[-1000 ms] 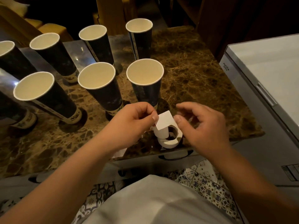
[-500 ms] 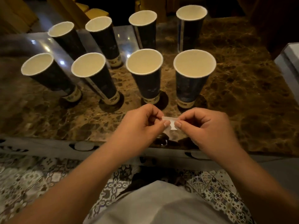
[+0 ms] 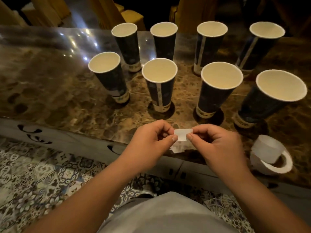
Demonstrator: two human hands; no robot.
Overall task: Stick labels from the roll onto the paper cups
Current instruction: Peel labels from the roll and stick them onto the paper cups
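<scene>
Label (image 3: 183, 136), small and white, is stretched flat between both hands just above the near edge of the table (image 3: 58, 91). The left hand (image 3: 152, 142) pinches its left end between thumb and forefinger, other fingers curled in; the right hand (image 3: 213, 143) pinches its right end the same way. A crumpled white scrap of backing paper (image 3: 178, 148) shows just below the label, against the left hand; which fingers hold it cannot be told.

At four o'clock from the hands, near the table's edge, lies the label roll (image 3: 271, 157), tipped on its side with loose turns of white tape spilling upward.

From eleven to two o'clock beyond the hands stand eight dark paper cups, upright and empty, in two rows of four. The closest are the near-middle cup (image 3: 159, 84) at twelve o'clock and the next cup (image 3: 218, 88) at one o'clock, well apart from the label.

The table top is brown marble with a glossy sheet at its far left. A patterned tile floor (image 3: 42, 174) lies at seven o'clock.
</scene>
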